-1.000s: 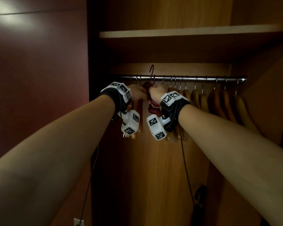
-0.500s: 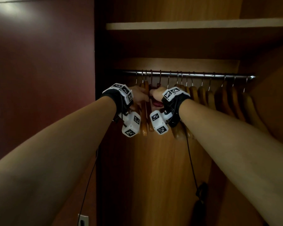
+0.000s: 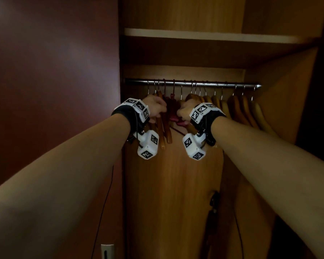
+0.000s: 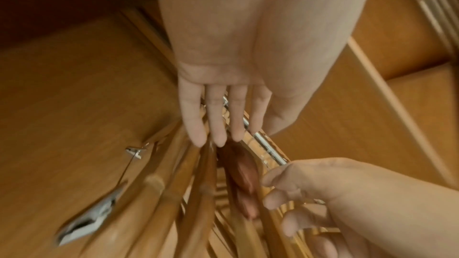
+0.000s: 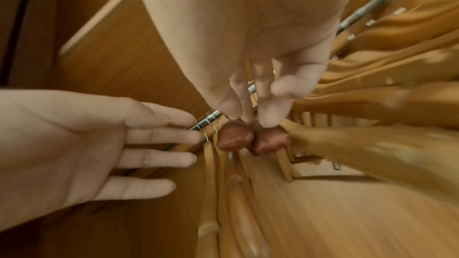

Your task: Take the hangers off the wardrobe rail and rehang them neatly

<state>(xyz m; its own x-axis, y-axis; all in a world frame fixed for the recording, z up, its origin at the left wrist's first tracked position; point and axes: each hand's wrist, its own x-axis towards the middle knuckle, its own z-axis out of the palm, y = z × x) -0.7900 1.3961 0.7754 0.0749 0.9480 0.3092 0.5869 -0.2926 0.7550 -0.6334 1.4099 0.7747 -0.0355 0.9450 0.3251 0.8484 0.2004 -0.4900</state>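
A chrome rail carries a row of wooden hangers and two dark red hangers near its left end. My left hand is just left of the red ones; in the left wrist view its straight fingers touch the leftmost wooden hangers. My right hand is just right of them. In the right wrist view the right hand pinches the top of a dark red hanger, with the flat left hand beside it.
A shelf runs above the rail. The dark red wardrobe door stands open at the left, and a wooden side wall closes the right. A dark object hangs low on the back panel. Metal clips hang from one hanger.
A second ago the dark red hanger's hook stood above the rail; now it hangs on the rail. Both hands have come down slightly and moved a little apart.
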